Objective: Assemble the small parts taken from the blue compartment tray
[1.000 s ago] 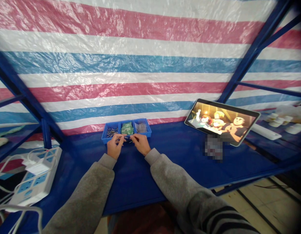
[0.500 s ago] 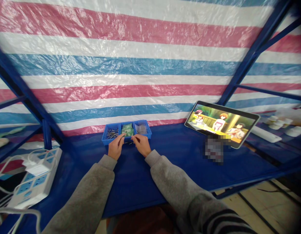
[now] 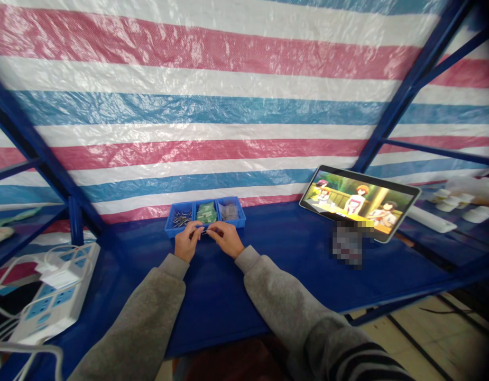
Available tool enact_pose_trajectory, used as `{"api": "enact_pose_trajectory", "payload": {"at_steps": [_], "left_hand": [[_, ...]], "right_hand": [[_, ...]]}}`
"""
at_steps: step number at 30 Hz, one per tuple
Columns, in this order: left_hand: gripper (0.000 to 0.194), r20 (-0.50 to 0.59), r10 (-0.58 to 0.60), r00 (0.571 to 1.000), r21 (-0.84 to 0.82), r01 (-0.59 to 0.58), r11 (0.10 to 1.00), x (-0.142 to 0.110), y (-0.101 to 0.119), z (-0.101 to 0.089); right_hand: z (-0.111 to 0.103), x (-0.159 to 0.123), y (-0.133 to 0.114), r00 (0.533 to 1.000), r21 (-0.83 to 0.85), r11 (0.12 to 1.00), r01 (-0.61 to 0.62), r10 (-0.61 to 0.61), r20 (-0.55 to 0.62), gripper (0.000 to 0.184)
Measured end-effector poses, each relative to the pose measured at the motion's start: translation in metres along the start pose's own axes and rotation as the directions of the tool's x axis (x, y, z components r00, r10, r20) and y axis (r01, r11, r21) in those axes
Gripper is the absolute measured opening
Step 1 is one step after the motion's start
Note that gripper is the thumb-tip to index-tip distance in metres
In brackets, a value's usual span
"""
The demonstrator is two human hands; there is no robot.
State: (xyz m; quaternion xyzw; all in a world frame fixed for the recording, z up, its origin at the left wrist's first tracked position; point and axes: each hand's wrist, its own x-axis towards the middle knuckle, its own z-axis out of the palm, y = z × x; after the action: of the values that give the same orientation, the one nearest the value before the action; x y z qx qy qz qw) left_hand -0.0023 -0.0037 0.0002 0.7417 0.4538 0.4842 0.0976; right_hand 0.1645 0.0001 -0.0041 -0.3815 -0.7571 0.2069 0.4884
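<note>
At the far left of the blue table [image 3: 292, 259], we have a white power strip [image 3: 56, 304] with loose cables, well apart from our work. Next comes a blue three-part tray [image 3: 173, 232], whose left compartment holds a jumble of thin metal pieces [image 3: 183, 218]. Our left hand [image 3: 185, 244] is just in front of it, thumb and forefinger drawn nearly closed in a pinch. A tiny dark piece [image 3: 205, 230] seems to be caught between the fingertips of both hands, by the tray's front edge; we cannot tell exactly what it is. Green packets [image 3: 206, 212] fill the middle compartment. Our right hand [image 3: 228, 241] is likewise nearly closed, pinching from the other side, below the clear packets [image 3: 229, 211] in the right compartment. With so little to grip, we could let the piece slip and roll, or drop it among the packets. A knuckle against the tray could nudge it and jostle its contents. Farther right, the lit tablet [image 3: 357, 202] could draw our eyes away and loosen our aim.
</note>
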Motion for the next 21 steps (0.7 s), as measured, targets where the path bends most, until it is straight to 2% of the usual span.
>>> {"api": "enact_pose_trajectory", "payload": {"at_steps": [4,9,14,17,21], "left_hand": [[0.026,0.007,-0.026,1.0,-0.071,0.027,0.997,-0.0005,0.0011,-0.0002],[0.027,-0.014,-0.024,1.0,-0.097,0.022,0.995,0.0005,0.0016,0.0001],[0.025,-0.01,-0.025,1.0,-0.041,0.025,0.999,0.0023,0.002,-0.0007],[0.025,0.006,0.01,1.0,0.024,-0.011,1.0,0.0028,0.0048,-0.0026],[0.035,0.046,0.045,0.998,0.128,-0.05,0.991,0.0022,0.0086,-0.0038]], "right_hand": [[0.0,-0.0001,0.0011,0.999,-0.029,0.999,0.034,-0.034,-0.021,0.026],[-0.0016,0.0,0.0025,0.999,-0.078,0.997,-0.004,0.0,-0.043,0.035],[-0.0019,-0.0002,0.0006,0.999,-0.066,0.997,-0.041,0.04,-0.022,0.04],[-0.0018,-0.0007,-0.0012,0.999,-0.036,0.998,-0.043,0.042,-0.029,0.033],[-0.002,-0.001,-0.0026,0.999,-0.031,0.998,-0.049,0.048,-0.023,0.029]]}}
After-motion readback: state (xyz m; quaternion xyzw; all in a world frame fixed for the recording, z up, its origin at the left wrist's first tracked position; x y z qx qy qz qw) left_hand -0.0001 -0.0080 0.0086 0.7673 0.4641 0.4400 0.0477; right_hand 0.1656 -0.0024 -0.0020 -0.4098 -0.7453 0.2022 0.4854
